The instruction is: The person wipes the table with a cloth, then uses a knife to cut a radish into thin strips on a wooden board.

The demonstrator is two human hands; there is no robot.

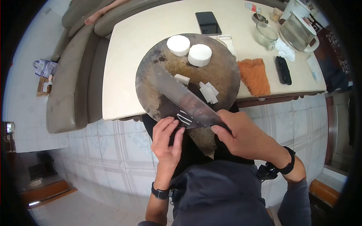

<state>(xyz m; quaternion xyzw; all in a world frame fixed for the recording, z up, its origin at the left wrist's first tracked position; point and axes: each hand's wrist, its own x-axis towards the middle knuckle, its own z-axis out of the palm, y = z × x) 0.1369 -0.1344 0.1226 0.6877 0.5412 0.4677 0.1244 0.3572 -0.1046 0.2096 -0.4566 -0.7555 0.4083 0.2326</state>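
Note:
My right hand [241, 133] is wrapped around the handle of a cleaver [184, 96], whose broad blade slants up and left across a round wooden chopping board [226, 75]. At the board's near edge is my left hand [166, 137], fingers bent and thumb apart from them, with nothing visible between. Thin white strips [183, 119] lie between its fingertips and the blade. Beyond the blade sits a small white block [182, 78], and to its right a few flat white slices [209, 92]. Two thick round chunks of white radish [199, 55] stand at the board's far side.
The board rests on a cream table [124, 71] and overhangs its near edge. Behind it are a phone [208, 23] and a peeler [225, 38]. Rightward are an orange cloth [254, 77], a black case [283, 70], a glass cup [266, 35] and a pitcher [296, 34]. Someone's bare foot [93, 18] rests on the sofa.

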